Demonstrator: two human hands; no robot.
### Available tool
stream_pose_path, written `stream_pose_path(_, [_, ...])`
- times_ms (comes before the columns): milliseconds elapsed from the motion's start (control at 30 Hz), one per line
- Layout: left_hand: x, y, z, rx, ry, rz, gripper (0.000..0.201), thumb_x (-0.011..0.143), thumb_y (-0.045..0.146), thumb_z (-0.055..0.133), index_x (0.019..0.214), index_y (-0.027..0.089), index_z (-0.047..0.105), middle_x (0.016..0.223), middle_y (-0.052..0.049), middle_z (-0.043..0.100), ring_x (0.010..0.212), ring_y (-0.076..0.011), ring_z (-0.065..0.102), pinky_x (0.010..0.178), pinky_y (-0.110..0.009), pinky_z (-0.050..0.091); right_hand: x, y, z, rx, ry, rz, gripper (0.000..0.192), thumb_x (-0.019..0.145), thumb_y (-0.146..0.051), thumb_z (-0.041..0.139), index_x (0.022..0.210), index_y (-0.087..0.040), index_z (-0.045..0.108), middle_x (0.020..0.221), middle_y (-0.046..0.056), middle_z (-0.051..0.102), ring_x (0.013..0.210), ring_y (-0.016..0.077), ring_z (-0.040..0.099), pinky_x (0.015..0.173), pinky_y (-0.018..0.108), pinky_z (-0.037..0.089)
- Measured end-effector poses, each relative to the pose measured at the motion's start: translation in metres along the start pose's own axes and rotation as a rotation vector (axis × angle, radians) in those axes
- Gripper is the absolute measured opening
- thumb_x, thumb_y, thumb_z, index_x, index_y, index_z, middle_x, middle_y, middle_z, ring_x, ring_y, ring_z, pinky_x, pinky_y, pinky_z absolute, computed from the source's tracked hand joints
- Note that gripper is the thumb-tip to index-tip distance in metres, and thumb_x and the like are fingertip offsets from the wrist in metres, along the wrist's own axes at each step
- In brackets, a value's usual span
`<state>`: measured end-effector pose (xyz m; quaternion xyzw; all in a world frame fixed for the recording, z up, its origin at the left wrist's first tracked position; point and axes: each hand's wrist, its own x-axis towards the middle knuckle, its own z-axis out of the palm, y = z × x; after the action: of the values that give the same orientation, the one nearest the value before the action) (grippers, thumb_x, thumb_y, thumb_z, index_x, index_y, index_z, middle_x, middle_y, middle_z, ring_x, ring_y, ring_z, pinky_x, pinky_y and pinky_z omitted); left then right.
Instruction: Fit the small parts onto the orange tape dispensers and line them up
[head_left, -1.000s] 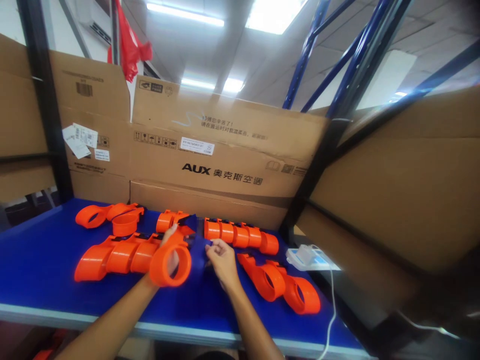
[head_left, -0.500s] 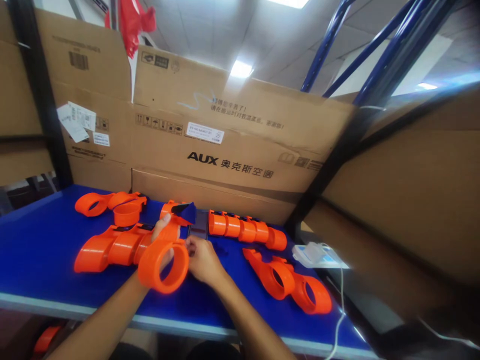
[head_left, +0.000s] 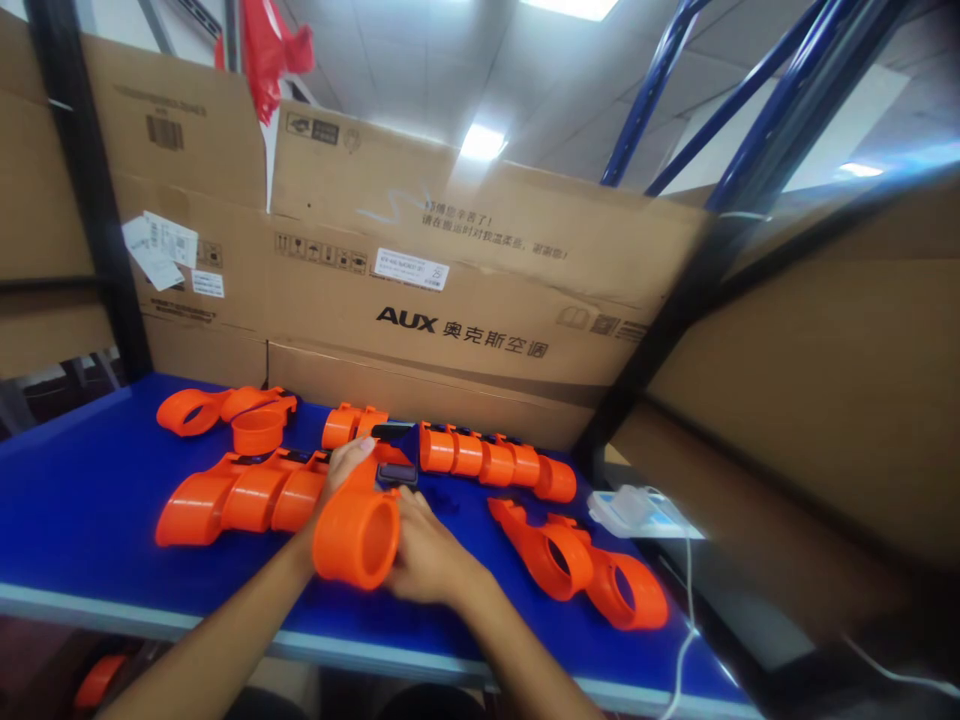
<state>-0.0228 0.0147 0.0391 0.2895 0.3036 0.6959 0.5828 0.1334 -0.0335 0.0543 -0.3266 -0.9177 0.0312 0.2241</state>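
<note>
Above the blue tabletop's (head_left: 82, 510) near middle, I find the orange ring-ended plastic holder (head_left: 337, 545) raised in the left hand's (head_left: 343, 470) grip, thumb on top, other fingers hidden. Within the last second the right hand (head_left: 429, 550) has come from apart to the ring's right side; its fingers are partly hidden, so whether they pinch I cannot tell. Judgement: both hands now serve one piece. Beyond lie a row of five orange rings (head_left: 497, 465) and the AUX carton panel (head_left: 322, 305).
</note>
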Motion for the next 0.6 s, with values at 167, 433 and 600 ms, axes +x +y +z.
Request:
stream_pose_path(167, [-0.009, 0.013, 0.011, 0.071, -0.07, 0.005, 0.015, 0.069, 0.025, 0.079, 0.08, 0.02, 0.07, 0.085, -0.003, 0.07, 0.084, -0.0228, 0.065, 0.071, -0.03, 0.053, -0.01, 0.002, 0.003, -0.014, -0.019, 0.009, 0.023, 0.079, -0.033, 0.073, 0.101, -0.025, 0.071, 0.117, 0.007, 0.062, 0.104, 0.0257, 0.052, 0.092, 0.039, 0.04])
stream_pose_path(433, [-0.003, 0.004, 0.014, 0.193, -0.206, 0.03, 0.028, 0.068, 0.042, 0.08, 0.072, 0.017, 0.068, 0.064, 0.001, 0.062, 0.058, -0.0145, 0.056, 0.054, -0.025, 0.044, -0.017, 0.023, -0.004, 0.16, 0.103, 0.065, 0.014, 0.09, -0.026, 0.058, 0.089, -0.022, 0.072, 0.101, 0.006, 0.067, 0.095, 0.0216, 0.057, 0.087, 0.034, 0.045])
stream_pose_path(600, [-0.001, -0.002, 0.016, 0.337, -0.333, 0.105, 0.033, 0.074, 0.048, 0.073, 0.074, 0.016, 0.066, 0.059, -0.001, 0.063, 0.052, -0.0135, 0.054, 0.05, -0.023, 0.039, -0.011, 0.049, -0.015, 0.319, 0.46, 0.269, 0.032, 0.092, -0.028, 0.055, 0.122, -0.021, 0.062, 0.092, 0.005, 0.07, 0.077, 0.019, 0.062, 0.072, 0.031, 0.05])
